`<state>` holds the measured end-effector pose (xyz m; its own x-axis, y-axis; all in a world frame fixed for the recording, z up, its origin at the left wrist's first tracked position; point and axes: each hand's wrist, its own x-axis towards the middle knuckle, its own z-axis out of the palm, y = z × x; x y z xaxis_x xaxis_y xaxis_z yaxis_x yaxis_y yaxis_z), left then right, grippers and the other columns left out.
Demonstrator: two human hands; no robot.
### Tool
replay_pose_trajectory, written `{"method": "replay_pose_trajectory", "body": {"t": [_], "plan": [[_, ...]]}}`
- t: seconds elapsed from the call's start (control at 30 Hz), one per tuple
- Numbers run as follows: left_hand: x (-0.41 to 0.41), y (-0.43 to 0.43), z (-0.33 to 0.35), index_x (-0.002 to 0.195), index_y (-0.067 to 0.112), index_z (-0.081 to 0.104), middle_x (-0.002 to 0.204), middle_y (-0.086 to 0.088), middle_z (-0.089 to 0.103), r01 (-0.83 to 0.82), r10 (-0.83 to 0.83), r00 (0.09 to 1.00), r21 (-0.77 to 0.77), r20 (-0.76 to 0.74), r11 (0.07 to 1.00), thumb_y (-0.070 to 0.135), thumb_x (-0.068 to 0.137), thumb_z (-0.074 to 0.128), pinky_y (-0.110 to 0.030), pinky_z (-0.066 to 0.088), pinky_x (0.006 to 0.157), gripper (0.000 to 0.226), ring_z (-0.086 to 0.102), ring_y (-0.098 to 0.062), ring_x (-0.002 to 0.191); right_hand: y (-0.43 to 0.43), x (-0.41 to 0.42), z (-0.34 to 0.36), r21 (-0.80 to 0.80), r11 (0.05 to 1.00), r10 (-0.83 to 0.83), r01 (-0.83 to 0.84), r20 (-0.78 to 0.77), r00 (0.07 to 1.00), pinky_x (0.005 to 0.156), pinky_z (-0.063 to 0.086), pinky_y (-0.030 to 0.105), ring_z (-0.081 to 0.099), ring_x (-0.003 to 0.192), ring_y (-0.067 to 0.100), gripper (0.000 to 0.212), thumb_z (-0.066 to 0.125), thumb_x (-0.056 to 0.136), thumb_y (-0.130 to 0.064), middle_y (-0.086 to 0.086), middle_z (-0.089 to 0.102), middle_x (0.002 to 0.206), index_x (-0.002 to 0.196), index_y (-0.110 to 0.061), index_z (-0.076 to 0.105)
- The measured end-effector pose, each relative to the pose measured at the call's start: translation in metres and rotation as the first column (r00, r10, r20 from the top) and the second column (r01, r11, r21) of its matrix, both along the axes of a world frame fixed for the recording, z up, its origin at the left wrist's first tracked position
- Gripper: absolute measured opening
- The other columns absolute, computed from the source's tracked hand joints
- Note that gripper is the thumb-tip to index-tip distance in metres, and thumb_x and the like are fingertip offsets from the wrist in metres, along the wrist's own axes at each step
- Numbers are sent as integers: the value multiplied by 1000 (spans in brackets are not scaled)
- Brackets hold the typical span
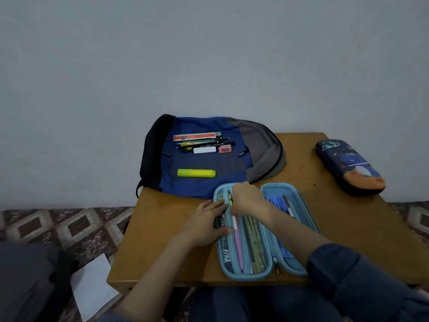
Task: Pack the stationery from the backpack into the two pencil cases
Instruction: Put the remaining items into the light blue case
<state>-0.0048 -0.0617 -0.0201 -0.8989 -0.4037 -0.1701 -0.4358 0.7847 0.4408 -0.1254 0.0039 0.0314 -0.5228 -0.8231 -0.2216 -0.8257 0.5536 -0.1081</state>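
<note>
A light blue pencil case point(267, 273) lies unzipped and spread flat on the table's near side, with pens and pencils behind its mesh pockets. My left hand point(206, 223) rests on its left edge, fingers laid over the mesh. My right hand point(247, 197) reaches into the top of the left half and its fingers curl around a small yellow item there. A blue backpack point(197, 184) lies flat behind the case. On the backpack are a yellow highlighter point(196, 173), a ruler point(195, 136), several pens, a white eraser point(204, 150) and a pink eraser point(224, 149). A dark blue pencil case point(349, 166) lies zipped at the right.
The wooden table point(162, 240) is small, with its edges close on all sides and a wall right behind it. White paper point(92, 287) lies on the patterned floor at the left. My knees are under the front edge.
</note>
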Motion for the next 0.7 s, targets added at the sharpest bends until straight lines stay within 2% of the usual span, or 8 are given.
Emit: {"method": "replay_pose_trajectory", "body": {"t": [0.1,0.2,0.27,0.33,0.4,0.53,0.6,0.7], "plan": [[-2,-1,-1,149,24,18,157,10,8,5,-5,999,-1,43,1000,54,86,54,-38,14,117,78,7,-20,144,-2,9,2,15,1000,19,-19,-39,999,69,39,28,51,89,23,39,57,89,-13,4,45,79,61,-14,30],[-2,-2,-2,149,26,17,157,10,7,-1,-1,998,25,58,1000,54,86,54,-39,15,117,78,7,-21,145,-1,12,1,-19,1000,19,-19,-19,1000,75,46,30,58,104,25,8,52,91,-9,9,59,110,83,-7,55],[-1,0,-3,149,25,17,157,11,6,-14,12,999,59,31,998,52,86,54,-38,16,117,78,9,-19,144,5,6,-1,-75,997,-28,32,59,998,62,44,26,60,82,20,10,54,90,-11,6,59,90,81,-7,57],[0,2,-5,149,26,17,157,13,6,-30,31,999,96,-8,995,52,86,55,-39,18,116,78,11,-16,144,10,0,-5,-167,977,-99,131,186,978,43,32,22,42,49,13,39,60,87,-16,1,45,57,55,-11,39],[1,2,-8,149,28,18,156,16,6,-45,48,999,111,-24,993,54,85,56,-41,20,116,78,12,-14,144,15,-5,-8,-255,941,-138,223,312,940,41,30,24,32,41,12,50,63,85,-14,-1,37,40,47,-12,30],[0,3,-11,148,32,17,155,20,5,-66,69,998,133,-13,989,57,84,55,-46,20,115,78,12,-11,144,20,1,-16,-278,901,-195,333,426,884,60,53,38,50,48,23,30,56,84,-6,14,57,55,55,0,54],[1,6,-10,148,34,16,155,21,3,-75,77,997,135,-11,988,58,85,53,-48,17,115,77,11,-10,144,20,3,-20,-280,895,-201,346,440,875,66,57,40,60,58,29,21,56,85,-6,21,64,68,69,6,63],[3,9,-12,147,36,15,155,22,2,-90,94,995,130,-20,987,59,85,51,-50,12,115,76,10,-8,144,20,0,-22,-259,889,-201,379,521,829,66,57,38,57,52,22,18,52,88,-3,17,61,66,75,2,64]]}}
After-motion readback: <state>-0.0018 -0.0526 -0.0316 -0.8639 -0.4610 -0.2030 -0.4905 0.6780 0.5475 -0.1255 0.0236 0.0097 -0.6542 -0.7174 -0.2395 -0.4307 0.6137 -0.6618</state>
